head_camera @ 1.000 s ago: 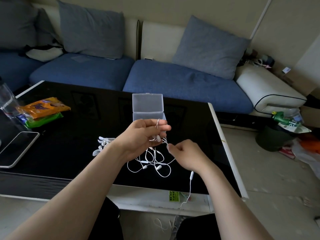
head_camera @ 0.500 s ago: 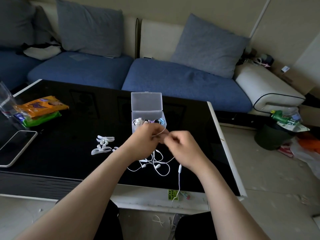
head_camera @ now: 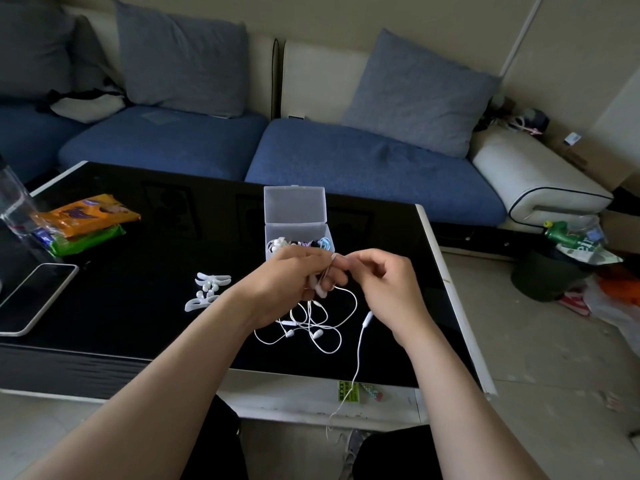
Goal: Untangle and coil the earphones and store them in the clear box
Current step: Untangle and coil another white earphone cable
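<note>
White earphones (head_camera: 323,325) lie in a tangle of loops on the black table (head_camera: 138,306), and one cable with an inline remote hangs over the front edge. My left hand (head_camera: 291,284) holds part of the cable wound round its fingers just above the tangle. My right hand (head_camera: 384,284) pinches the same cable at the left fingertips. Behind both hands stands the clear box (head_camera: 296,233), lid up, with several coiled earphones inside.
White cable clips (head_camera: 207,289) lie left of the hands. A phone (head_camera: 33,299), snack packets (head_camera: 85,221) and a clear bottle (head_camera: 14,202) sit at the table's left end. A blue sofa runs behind the table. Bags and clutter cover the floor at right.
My right hand moved up from the tangle to meet the left fingertips. My left hand dropped slightly, uncovering the box's contents. The hanging cable shifted right.
</note>
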A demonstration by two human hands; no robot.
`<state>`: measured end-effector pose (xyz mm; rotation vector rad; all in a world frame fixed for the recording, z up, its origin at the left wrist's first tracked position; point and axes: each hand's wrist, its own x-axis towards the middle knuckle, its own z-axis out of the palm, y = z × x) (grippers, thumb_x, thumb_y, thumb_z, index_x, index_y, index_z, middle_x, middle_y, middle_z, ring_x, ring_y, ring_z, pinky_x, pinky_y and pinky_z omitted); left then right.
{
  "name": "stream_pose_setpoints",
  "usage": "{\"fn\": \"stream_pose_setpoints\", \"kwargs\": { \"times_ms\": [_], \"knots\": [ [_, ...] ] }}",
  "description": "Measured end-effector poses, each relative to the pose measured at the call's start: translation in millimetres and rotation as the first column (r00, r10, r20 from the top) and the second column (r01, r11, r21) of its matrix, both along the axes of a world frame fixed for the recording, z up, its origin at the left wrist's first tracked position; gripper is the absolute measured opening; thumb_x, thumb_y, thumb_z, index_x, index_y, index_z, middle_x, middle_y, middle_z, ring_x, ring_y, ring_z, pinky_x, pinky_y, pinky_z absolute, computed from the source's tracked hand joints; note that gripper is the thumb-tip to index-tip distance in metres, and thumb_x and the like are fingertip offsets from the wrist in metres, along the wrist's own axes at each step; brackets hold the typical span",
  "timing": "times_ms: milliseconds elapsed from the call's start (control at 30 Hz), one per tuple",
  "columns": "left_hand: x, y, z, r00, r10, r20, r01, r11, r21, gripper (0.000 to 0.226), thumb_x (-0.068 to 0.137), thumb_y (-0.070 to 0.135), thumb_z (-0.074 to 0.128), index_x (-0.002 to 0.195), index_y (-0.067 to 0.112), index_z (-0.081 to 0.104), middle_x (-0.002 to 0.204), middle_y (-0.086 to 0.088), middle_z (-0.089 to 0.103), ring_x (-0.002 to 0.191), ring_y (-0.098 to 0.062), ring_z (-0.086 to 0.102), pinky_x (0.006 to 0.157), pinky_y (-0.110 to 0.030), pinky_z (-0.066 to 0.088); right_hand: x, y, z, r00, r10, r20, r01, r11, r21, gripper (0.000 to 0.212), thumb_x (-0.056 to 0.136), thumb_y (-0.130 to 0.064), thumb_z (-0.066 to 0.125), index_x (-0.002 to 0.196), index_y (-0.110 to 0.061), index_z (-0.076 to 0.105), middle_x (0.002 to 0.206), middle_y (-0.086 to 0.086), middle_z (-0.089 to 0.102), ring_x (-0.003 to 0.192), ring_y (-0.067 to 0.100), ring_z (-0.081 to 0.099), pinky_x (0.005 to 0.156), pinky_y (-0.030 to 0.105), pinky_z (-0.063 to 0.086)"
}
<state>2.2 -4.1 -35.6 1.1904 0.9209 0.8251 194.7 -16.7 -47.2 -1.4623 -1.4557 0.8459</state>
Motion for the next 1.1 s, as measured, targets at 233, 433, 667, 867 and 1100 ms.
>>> {"fn": "stream_pose_setpoints", "kwargs": {
  "times_ms": [233,433,667,867,1100],
  "knots": [
    [-2.2,0.1,-1.2,0.996,0.054,-0.065,-0.045,0.991,0.125,0.027,0.105,0.004,0.059,0.129,0.012,0.068,0.120,0.001,0.079,0.099,-0.015,0.071,0.081,-0.024,0.047,-12.7,-12.1,4.7,0.973,0.192,-0.126,-0.227,0.879,-0.419,0.034,0.111,-0.033,0.058,0.103,-0.006,0.075,0.072,0.012,0.069,0.063,0.027,0.072,0.060,0.035,0.060],
    [-4.8,4.9,-13.1,0.906,0.165,-0.389,-0.022,0.938,0.346,0.043,0.097,-0.012,0.054,0.135,0.005,0.065,0.121,-0.001,0.077,0.105,-0.009,0.076,0.098,-0.032,0.061,-19.5,-21.7,12.1,0.922,0.375,-0.092,-0.364,0.763,-0.535,0.022,0.110,-0.026,0.057,0.111,-0.013,0.076,0.070,0.013,0.069,0.063,0.032,0.075,0.063,0.037,0.065],
    [-4.4,-0.4,-14.8,0.716,0.164,-0.678,0.228,0.864,0.449,0.021,0.095,0.000,0.061,0.105,0.015,0.073,0.096,0.005,0.075,0.086,-0.006,0.066,0.080,-0.029,0.055,-15.8,-13.2,7.6,0.963,0.239,0.126,-0.209,0.955,-0.208,0.017,0.090,-0.027,0.071,0.082,-0.015,0.081,0.061,-0.001,0.067,0.050,0.014,0.055,0.053,0.029,0.047],
    [0.7,-1.2,-9.7,0.832,0.007,-0.555,0.135,0.967,0.214,0.032,0.092,-0.008,0.047,0.096,0.010,0.073,0.080,-0.005,0.077,0.077,-0.015,0.067,0.082,-0.039,0.058,-3.3,-5.0,4.9,0.996,-0.057,0.065,0.048,0.990,0.131,0.013,0.085,-0.018,0.086,0.095,-0.025,0.082,0.071,-0.004,0.076,0.067,0.017,0.073,0.068,0.028,0.059],
    [-2.0,-3.4,4.9,0.995,-0.101,-0.010,0.101,0.995,-0.003,0.030,0.086,-0.005,0.047,0.104,0.004,0.069,0.077,-0.006,0.064,0.068,-0.014,0.055,0.070,-0.026,0.043,1.4,-1.4,2.0,0.991,0.011,-0.133,-0.003,0.998,0.064,0.006,0.095,-0.021,0.080,0.099,-0.022,0.084,0.087,-0.007,0.081,0.086,0.007,0.077,0.076,0.018,0.056]
  ]
}}
